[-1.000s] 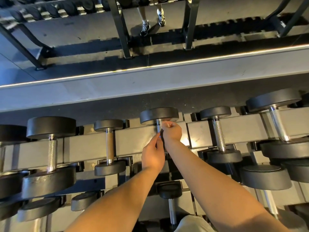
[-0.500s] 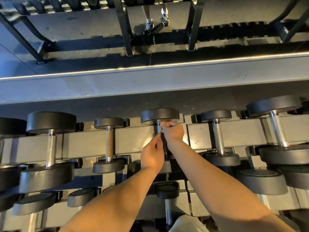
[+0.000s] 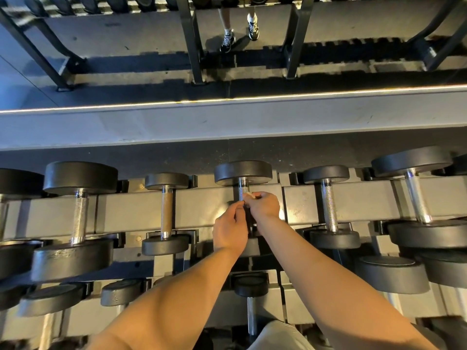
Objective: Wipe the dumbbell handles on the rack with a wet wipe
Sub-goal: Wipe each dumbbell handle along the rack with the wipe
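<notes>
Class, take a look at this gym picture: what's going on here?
A person stands at a dumbbell rack. The left hand and right hand meet at the handle of the middle top-row dumbbell, pinching a pale wet wipe against it. Most of that handle is hidden under the hands. The neighbouring dumbbells lie untouched.

A dark rubber floor (image 3: 252, 152) speckled with pale flecks runs to a broad grey ledge (image 3: 227, 122), whose far edge carries a thin bright strip of light (image 3: 227, 99). Beyond it, black steel uprights (image 3: 190, 41) stand on dark grey flooring (image 3: 126, 39) crossed by jagged shadows, perhaps a mirror's reflection, where a person's legs in trainers (image 3: 227, 42) stand
</notes>
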`<action>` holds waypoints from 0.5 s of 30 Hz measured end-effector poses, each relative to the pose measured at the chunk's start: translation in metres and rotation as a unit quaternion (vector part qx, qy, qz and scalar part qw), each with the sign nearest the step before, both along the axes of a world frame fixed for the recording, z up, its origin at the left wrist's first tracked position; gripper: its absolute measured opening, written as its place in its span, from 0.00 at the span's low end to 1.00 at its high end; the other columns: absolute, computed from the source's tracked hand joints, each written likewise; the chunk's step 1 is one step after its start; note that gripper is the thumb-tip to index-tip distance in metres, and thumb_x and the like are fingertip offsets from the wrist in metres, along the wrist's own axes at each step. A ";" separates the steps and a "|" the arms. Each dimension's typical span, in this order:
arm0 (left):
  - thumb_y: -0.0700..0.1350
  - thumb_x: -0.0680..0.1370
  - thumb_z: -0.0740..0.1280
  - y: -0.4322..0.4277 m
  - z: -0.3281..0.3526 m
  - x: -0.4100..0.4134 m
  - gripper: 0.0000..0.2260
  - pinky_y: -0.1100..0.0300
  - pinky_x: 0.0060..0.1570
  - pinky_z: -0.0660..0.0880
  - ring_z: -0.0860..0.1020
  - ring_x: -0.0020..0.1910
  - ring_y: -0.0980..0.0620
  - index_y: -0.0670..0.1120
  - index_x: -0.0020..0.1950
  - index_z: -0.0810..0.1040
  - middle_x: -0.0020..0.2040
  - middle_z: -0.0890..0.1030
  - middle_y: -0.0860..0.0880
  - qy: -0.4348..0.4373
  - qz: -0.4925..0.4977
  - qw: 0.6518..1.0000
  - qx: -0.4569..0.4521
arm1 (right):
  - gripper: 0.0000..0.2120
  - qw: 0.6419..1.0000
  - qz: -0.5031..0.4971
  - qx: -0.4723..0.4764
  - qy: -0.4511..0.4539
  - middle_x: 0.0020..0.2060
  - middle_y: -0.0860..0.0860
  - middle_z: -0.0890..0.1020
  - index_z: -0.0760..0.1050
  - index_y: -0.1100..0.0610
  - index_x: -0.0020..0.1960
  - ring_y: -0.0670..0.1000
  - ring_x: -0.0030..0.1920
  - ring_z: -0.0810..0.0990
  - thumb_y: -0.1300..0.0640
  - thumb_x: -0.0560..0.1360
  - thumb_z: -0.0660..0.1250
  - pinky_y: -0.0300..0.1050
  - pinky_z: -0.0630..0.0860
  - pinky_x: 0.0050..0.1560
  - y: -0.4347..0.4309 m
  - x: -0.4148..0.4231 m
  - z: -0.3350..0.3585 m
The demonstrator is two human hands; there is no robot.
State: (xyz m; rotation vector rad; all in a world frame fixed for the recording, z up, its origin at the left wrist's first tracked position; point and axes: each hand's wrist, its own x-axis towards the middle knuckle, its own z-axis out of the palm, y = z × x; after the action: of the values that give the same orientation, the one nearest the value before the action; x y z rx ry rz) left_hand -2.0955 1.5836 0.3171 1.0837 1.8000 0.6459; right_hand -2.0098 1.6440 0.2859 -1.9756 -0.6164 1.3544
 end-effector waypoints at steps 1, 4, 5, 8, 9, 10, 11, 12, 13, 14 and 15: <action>0.51 0.86 0.54 0.000 -0.001 0.000 0.15 0.63 0.54 0.71 0.77 0.55 0.58 0.56 0.67 0.78 0.56 0.81 0.58 -0.001 0.001 1.000 0.000 | 0.07 1.000 -0.021 0.011 0.011 0.44 0.52 0.84 0.80 0.55 0.48 0.52 0.47 0.83 0.53 0.75 0.75 0.49 0.81 0.52 0.004 -0.001 0.004; 0.51 0.86 0.54 0.000 -0.002 -0.002 0.14 0.65 0.49 0.72 0.79 0.52 0.59 0.59 0.61 0.79 0.50 0.81 0.59 -0.007 -0.002 1.000 0.002 | 0.07 0.998 -0.054 0.037 0.012 0.44 0.50 0.82 0.78 0.54 0.47 0.50 0.47 0.81 0.54 0.74 0.75 0.48 0.80 0.53 0.017 -0.007 0.013; 0.50 0.86 0.54 -0.001 -0.002 -0.002 0.13 0.66 0.46 0.71 0.78 0.50 0.60 0.60 0.60 0.78 0.48 0.80 0.59 -0.008 -0.006 1.000 0.002 | 0.09 0.998 -0.054 0.040 0.007 0.44 0.50 0.82 0.78 0.55 0.48 0.50 0.47 0.81 0.53 0.74 0.76 0.47 0.80 0.52 0.019 -0.009 0.013; 0.49 0.86 0.54 -0.001 0.000 -0.002 0.13 0.68 0.43 0.69 0.77 0.47 0.63 0.60 0.60 0.76 0.46 0.78 0.59 -0.006 -0.011 1.000 0.002 | 0.11 0.998 -0.048 0.048 -0.012 0.44 0.49 0.82 0.78 0.56 0.50 0.49 0.47 0.81 0.51 0.74 0.76 0.44 0.79 0.49 0.015 -0.014 0.010; 0.49 0.86 0.53 -0.001 0.001 -0.002 0.13 0.69 0.42 0.68 0.75 0.46 0.64 0.60 0.61 0.76 0.46 0.78 0.60 -0.002 -0.012 1.000 0.001 | 0.12 0.998 -0.040 0.051 -0.017 0.45 0.49 0.82 0.78 0.56 0.52 0.49 0.48 0.81 0.51 0.74 0.75 0.44 0.78 0.48 0.013 -0.014 0.010; 0.49 0.86 0.53 -0.001 0.001 -0.002 0.13 0.70 0.42 0.67 0.74 0.44 0.65 0.59 0.62 0.76 0.47 0.78 0.59 0.003 -0.012 1.000 0.000 | 0.13 0.998 -0.027 0.051 -0.024 0.46 0.49 0.82 0.77 0.56 0.53 0.49 0.48 0.81 0.52 0.74 0.75 0.43 0.77 0.47 0.011 -0.014 0.010; 0.49 0.86 0.53 -0.001 0.002 -0.002 0.14 0.71 0.41 0.66 0.73 0.44 0.66 0.58 0.63 0.77 0.48 0.78 0.58 0.009 -0.013 1.000 0.000 | 0.13 0.998 -0.012 0.049 -0.032 0.47 0.49 0.82 0.77 0.56 0.54 0.50 0.49 0.81 0.52 0.74 0.75 0.43 0.77 0.47 0.008 -0.013 0.010; 0.49 0.86 0.53 0.000 0.002 -0.002 0.14 0.71 0.41 0.66 0.73 0.43 0.67 0.57 0.64 0.77 0.49 0.78 0.57 0.014 -0.015 1.000 0.001 | 0.13 0.998 0.002 0.046 -0.043 0.48 0.49 0.82 0.77 0.55 0.54 0.50 0.49 0.81 0.52 0.74 0.75 0.44 0.77 0.48 0.006 -0.012 0.009; 0.49 0.86 0.53 0.000 0.003 -0.002 0.14 0.71 0.41 0.65 0.73 0.43 0.66 0.57 0.64 0.77 0.50 0.79 0.57 0.017 -0.013 1.000 0.001 | 0.14 0.997 0.014 0.044 -0.055 0.49 0.50 0.83 0.76 0.54 0.55 0.50 0.50 0.81 0.52 0.73 0.75 0.45 0.78 0.49 0.004 -0.010 0.009; 0.49 0.86 0.54 0.000 0.002 -0.002 0.14 0.71 0.41 0.66 0.74 0.44 0.65 0.57 0.64 0.77 0.49 0.79 0.57 0.016 -0.009 1.000 0.001 | 0.14 0.996 0.023 0.044 -0.067 0.49 0.50 0.83 0.76 0.54 0.55 0.50 0.50 0.81 0.52 0.73 0.75 0.46 0.78 0.50 0.002 -0.009 0.009; 0.49 0.86 0.54 0.000 0.004 -0.002 0.14 0.70 0.42 0.66 0.75 0.45 0.63 0.57 0.64 0.78 0.48 0.78 0.59 0.012 -0.006 1.000 0.001 | 0.14 0.995 0.027 0.047 -0.078 0.49 0.50 0.82 0.76 0.54 0.55 0.51 0.50 0.81 0.53 0.73 0.75 0.47 0.79 0.51 0.001 -0.009 0.011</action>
State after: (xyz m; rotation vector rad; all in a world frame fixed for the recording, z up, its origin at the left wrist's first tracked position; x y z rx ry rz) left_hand -2.0973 1.5835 0.3211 1.1070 1.8124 0.6297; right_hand -2.0186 1.6454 0.2967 -2.0127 -0.7972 1.1872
